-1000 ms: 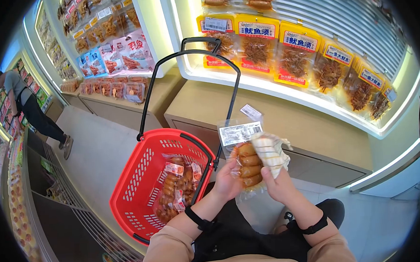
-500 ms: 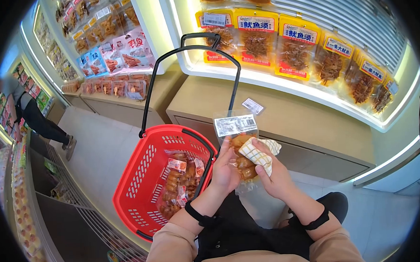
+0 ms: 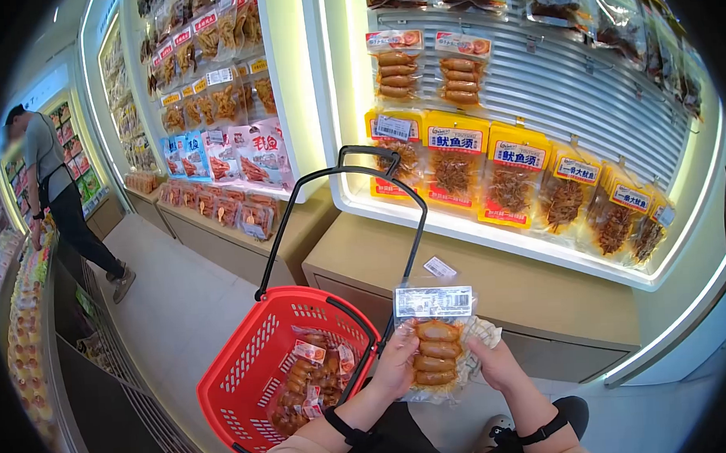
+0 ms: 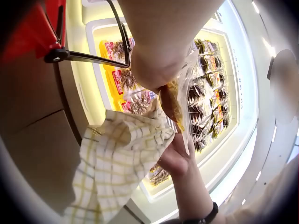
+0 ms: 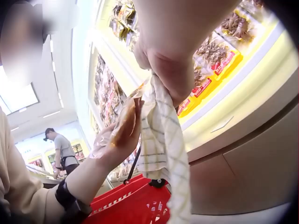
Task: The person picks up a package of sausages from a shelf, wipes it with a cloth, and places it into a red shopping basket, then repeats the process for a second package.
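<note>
A clear vacuum pack of sausages [image 3: 437, 353] with a white label at its top is held upright in front of the body. My left hand [image 3: 395, 363] grips its left edge. On the other side, my right hand [image 3: 496, 364] pinches a checked cloth [image 3: 486, 333] at the pack's right edge, the cloth lying partly behind the pack. In the left wrist view the cloth [image 4: 117, 163] hangs down beside the pack [image 4: 172, 105]. The right wrist view shows the cloth [image 5: 163, 140] hanging from the right hand [image 5: 170, 70].
A red basket [image 3: 231, 354] with sausage packs inside and its black handle raised stands at the left. A loose label [image 3: 439, 267] lies on the beige ledge [image 3: 364, 251]. Behind are lit shelves of hanging packs. A person [image 3: 57, 183] stands far left.
The head view has tilted up, showing more shelf. The cloth has gone from the pack's front to its right edge and behind, and the pack's front now faces the head camera.
</note>
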### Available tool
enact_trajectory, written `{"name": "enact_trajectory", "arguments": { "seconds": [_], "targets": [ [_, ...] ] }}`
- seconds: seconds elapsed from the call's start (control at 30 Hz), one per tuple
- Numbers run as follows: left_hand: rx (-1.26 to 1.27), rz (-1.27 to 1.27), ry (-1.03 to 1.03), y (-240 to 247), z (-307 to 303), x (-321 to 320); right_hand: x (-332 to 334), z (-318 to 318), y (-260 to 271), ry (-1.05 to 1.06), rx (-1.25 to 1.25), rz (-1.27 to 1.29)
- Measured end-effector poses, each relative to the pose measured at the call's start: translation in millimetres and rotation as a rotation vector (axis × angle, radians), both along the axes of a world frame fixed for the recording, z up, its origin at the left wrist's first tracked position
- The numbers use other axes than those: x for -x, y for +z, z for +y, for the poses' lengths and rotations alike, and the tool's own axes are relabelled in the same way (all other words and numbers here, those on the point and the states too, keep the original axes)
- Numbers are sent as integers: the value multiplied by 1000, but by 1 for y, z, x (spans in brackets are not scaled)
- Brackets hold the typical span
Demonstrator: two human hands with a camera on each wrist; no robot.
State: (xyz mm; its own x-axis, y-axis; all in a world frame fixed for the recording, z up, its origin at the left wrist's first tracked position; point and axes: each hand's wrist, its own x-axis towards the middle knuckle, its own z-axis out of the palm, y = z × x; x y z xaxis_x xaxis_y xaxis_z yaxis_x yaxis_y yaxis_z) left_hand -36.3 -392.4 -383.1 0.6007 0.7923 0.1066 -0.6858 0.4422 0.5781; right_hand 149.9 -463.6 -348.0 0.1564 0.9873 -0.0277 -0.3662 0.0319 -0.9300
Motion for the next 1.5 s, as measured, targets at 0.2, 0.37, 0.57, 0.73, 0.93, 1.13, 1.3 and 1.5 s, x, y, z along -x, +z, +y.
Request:
{"name": "enact_trajectory", "arguments": {
  "seconds": [0.2,0.37,0.57,0.73,0.93,1.13,1.3,1.5],
  "targets": [
    [-327,821,348,-30,-8,-16,7,1,-8,-232,-34,-107],
    [-231,304,-112,-8,-46,-25,29,-13,3,-252,-108,-574],
    [193,193,-248,-29,-32,-21,16,4,-31,-321,-29,-75],
    [180,172,-197,-18,-26,-23,-11,-17,25,-380,-374,-254],
    [130,148,-150,24,-38,-42,42,-27,-8,-103,-378,-1340],
    [249,110,-72,17,-9,-32,57,-45,-15,76,-419,-1150],
    [-7,239,140,74,31,-16,28,-43,-20,206,-123,-168],
    [-553,536,208,179,81,17,4,-19,-23,125,111,-193]
  ]
}}
